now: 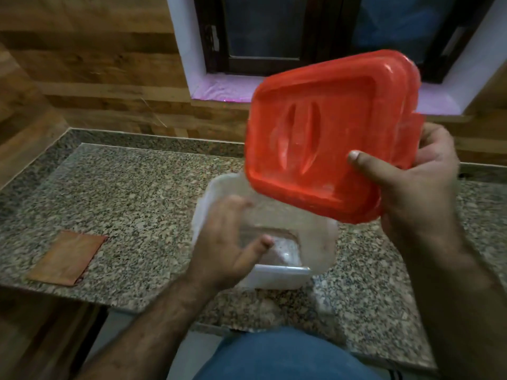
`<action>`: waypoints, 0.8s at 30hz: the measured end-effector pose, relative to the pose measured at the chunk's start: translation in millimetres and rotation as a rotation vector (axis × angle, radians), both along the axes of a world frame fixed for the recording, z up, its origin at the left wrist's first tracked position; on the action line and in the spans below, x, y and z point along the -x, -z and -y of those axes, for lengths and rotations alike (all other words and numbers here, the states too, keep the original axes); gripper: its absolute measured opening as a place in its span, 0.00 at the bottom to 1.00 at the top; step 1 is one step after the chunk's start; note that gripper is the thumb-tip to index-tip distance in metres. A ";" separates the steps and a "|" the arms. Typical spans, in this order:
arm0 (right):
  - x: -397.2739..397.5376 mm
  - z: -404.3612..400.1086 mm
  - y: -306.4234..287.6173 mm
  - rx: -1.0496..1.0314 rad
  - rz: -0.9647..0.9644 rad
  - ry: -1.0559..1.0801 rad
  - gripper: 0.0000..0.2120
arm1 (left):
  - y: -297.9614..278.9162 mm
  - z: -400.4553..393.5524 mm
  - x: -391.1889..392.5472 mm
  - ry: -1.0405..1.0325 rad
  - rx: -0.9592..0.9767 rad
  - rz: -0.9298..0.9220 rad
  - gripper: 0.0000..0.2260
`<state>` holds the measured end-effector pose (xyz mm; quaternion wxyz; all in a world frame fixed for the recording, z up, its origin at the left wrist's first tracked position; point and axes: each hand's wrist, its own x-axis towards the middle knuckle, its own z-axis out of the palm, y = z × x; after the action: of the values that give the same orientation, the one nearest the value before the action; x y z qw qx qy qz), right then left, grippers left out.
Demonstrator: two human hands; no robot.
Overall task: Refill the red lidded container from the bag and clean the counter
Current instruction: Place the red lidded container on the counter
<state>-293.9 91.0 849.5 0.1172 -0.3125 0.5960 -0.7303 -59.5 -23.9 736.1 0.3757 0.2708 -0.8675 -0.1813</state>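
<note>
Lid (326, 138) is off, gripped in right hand (411, 185) above the tub (274, 275), which is steadied on the bench (123, 193) by the spread-fingered left hand (227, 242). Tub looks nearly empty. No bag seen; refill and wiping are left.

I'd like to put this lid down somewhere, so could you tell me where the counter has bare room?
The counter is bare between the brown cloth and the container, and behind both up to the wooden wall. More bare granite lies right of the container. The middle is crowded: left hand at the container, right hand gripping the red lid.
</note>
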 end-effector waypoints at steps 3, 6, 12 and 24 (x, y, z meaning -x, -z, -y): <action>7.3 -11.8 -1.7 -0.117 -0.301 0.113 0.28 | 14.2 -4.0 20.4 0.242 0.033 0.359 0.27; 13.3 -25.2 11.0 -0.267 -0.519 0.160 0.26 | 22.2 -8.7 35.8 0.284 0.080 0.723 0.30; 39.6 -34.6 91.1 -0.653 -0.881 0.144 0.27 | 31.2 -4.8 36.5 0.251 0.140 0.863 0.37; 65.8 -51.9 241.2 -1.257 -0.857 -0.251 0.21 | 32.2 -6.6 40.1 0.258 0.116 0.856 0.36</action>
<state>-359.7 142.9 608.3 0.1138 -0.5079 0.8523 -0.0509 -99.6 -17.3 703.9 -0.0281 0.1895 -0.9802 -0.0495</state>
